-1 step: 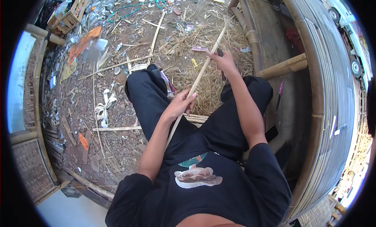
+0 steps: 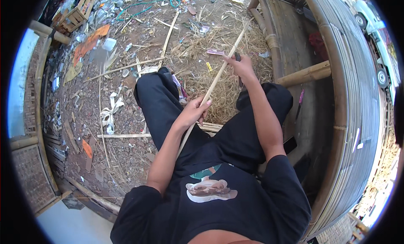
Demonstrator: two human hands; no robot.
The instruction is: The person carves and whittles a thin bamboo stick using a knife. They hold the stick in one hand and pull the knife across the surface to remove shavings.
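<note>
A long pale bamboo strip (image 2: 219, 77) runs slantwise from my lap up to the straw at the far right. My left hand (image 2: 193, 112) is closed round its lower part, between my knees. Higher up, my right hand (image 2: 242, 67) is closed on a dark-handled knife (image 2: 237, 57), its thumb and fingertips against the strip. Most of the knife is hidden by the fist; a dark end shows below it. Under the strip lies a heap of straw-like shavings (image 2: 223, 96).
On my right stands a bamboo bench (image 2: 305, 75) with a pink-and-black thin tool (image 2: 300, 103) by it. Cut bamboo strips (image 2: 169, 38) lie on the littered ground (image 2: 84, 126). A wooden crate (image 2: 75, 14) is at the far left, a woven bamboo panel (image 2: 31, 172) at the left.
The view has shifted very slightly. Both hands keep the same hold and place on the strip.
</note>
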